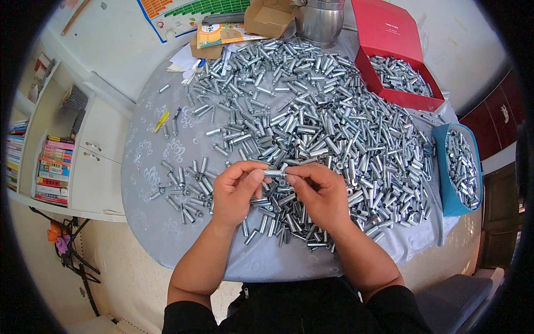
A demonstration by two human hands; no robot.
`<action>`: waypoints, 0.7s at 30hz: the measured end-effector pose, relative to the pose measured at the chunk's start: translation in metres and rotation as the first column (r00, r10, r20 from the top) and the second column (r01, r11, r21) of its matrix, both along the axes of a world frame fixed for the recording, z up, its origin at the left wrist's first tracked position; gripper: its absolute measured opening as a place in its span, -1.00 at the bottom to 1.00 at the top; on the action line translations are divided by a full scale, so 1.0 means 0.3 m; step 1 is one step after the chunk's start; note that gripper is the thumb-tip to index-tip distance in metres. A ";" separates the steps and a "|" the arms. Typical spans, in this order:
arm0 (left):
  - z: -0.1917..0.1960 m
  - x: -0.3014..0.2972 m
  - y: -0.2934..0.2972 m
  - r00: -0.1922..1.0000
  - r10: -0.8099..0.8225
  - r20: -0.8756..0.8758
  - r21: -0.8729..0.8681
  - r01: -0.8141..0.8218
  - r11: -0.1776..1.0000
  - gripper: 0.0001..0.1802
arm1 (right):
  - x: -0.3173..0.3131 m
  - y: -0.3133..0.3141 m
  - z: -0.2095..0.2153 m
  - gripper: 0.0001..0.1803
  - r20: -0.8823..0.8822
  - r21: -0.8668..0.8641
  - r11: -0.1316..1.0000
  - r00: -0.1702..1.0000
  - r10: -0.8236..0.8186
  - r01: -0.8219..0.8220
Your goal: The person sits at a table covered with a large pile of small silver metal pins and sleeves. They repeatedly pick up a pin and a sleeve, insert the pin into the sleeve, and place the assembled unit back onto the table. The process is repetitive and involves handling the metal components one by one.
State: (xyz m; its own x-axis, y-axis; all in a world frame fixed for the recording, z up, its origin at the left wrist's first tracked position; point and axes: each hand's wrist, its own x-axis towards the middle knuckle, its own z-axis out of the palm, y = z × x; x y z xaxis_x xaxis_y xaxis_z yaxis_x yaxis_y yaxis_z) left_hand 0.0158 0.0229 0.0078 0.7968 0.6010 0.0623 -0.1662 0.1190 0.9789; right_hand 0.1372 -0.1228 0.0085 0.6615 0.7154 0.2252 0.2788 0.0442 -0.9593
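Note:
Between my two hands is a short silvery expansion bolt with a tube-like sleeve point(273, 173), held level above the near part of a big heap. My left hand point(236, 192) pinches its left end with thumb and forefinger. At the other end, the fingertips of my right hand point(321, 195) close on it. Loose metal sleeves and bolts point(311, 125) lie heaped beneath and beyond both hands. A smaller group of bolts point(186, 192) rests beside my left hand.
A patterned grey cloth point(150, 234) covers the round table. Red box point(403, 99) and blue bin point(442, 167), both full of metal parts, stand at the right. A metal pot point(320, 25), cardboard box point(268, 19) and papers sit at the back. Yellow item point(161, 121) lies left.

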 end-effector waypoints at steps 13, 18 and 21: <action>-0.002 -0.007 0.014 1.000 -0.001 0.000 -0.040 0.002 0.999 -0.82 | -0.005 0.002 0.016 -0.69 -0.107 0.017 0.995 0.990 -0.091 0.093; -0.009 0.000 0.002 0.999 -0.037 0.018 -0.013 0.038 0.999 -0.82 | 0.002 0.002 -0.003 -0.72 0.057 0.043 0.999 0.998 -0.027 0.024; -0.019 0.000 0.004 0.997 -0.070 0.022 -0.001 0.070 0.998 -0.82 | -0.004 0.005 0.008 -0.77 0.152 0.034 0.998 0.987 -0.058 0.053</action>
